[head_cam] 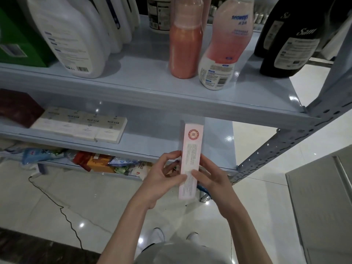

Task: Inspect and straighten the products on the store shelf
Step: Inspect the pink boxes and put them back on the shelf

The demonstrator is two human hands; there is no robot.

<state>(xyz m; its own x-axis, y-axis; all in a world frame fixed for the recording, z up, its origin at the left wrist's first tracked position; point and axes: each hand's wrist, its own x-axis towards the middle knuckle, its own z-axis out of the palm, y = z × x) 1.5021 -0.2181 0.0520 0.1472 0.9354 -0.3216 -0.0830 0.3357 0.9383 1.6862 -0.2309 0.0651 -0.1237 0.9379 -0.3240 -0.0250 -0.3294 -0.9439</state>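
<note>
A pale blue metal shelf unit point(152, 96) stands on glossy white tile. Before its middle tier, a long pink box point(191, 155) is held lengthwise, its lower sides pinched between the left hand point(162, 176) and right hand point(211, 180), fingers curled. Cream soap boxes point(82, 124) lie on that tier to the left. An orange bottle point(185, 44) and a pink lotion bottle point(222, 46) stand above.

1. You can read "seaways" in blue on the pink-and-white bottle point(226, 44)
2. You can make out "Sam" in pale script on the nearer black bottle point(291, 48)
3. The small print on the long box point(190, 157) you hold is too fine to read
</note>
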